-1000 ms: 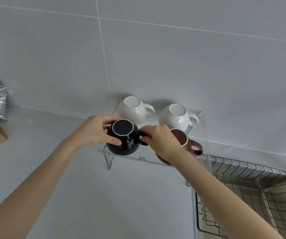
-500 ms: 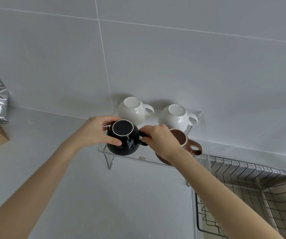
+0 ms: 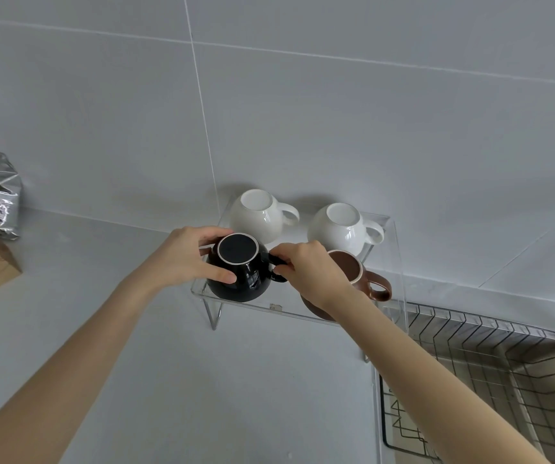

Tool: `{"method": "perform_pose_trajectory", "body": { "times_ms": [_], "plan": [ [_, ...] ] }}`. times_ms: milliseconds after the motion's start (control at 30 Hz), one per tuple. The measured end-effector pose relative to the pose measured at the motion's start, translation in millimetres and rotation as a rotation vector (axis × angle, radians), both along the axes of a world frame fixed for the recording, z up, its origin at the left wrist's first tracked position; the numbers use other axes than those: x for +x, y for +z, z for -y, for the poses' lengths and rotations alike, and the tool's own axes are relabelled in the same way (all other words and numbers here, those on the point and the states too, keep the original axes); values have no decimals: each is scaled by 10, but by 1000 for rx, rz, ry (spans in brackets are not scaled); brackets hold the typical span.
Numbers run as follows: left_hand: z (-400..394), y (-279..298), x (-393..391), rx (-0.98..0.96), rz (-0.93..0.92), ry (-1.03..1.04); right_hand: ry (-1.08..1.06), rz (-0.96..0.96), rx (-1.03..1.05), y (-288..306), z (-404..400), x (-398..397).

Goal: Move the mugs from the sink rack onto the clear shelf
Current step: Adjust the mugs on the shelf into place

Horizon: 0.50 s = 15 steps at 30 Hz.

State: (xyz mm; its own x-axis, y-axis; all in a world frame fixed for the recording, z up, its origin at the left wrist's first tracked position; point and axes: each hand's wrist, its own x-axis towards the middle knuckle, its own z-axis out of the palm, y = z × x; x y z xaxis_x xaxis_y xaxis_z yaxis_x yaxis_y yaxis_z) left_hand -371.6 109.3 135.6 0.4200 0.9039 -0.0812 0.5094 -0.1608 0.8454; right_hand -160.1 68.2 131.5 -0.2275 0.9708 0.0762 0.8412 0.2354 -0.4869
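Nothing has shifted: left hand [image 3: 182, 259] cups the upturned black mug [image 3: 239, 272], right hand [image 3: 306, 272] pinches its handle.

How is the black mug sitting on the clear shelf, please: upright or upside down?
Upside down: the black mug shows its flat, pale-ringed base facing up, with its mouth down on the clear shelf.

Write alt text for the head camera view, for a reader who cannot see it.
Two bare hands set an upside-down black mug on a clear shelf: the left hand cups its body and the right hand pinches its handle. Two white mugs stand inverted behind it, a brown mug sits at right, and a wire sink rack lies lower right.
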Motion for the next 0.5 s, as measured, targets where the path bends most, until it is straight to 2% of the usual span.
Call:
{"method": "perform_pose_trajectory", "body": {
  "times_ms": [500],
  "plan": [
    [24, -11, 8, -11, 3, 29, -3, -7, -12, 21, 2, -18]
  ]
}}
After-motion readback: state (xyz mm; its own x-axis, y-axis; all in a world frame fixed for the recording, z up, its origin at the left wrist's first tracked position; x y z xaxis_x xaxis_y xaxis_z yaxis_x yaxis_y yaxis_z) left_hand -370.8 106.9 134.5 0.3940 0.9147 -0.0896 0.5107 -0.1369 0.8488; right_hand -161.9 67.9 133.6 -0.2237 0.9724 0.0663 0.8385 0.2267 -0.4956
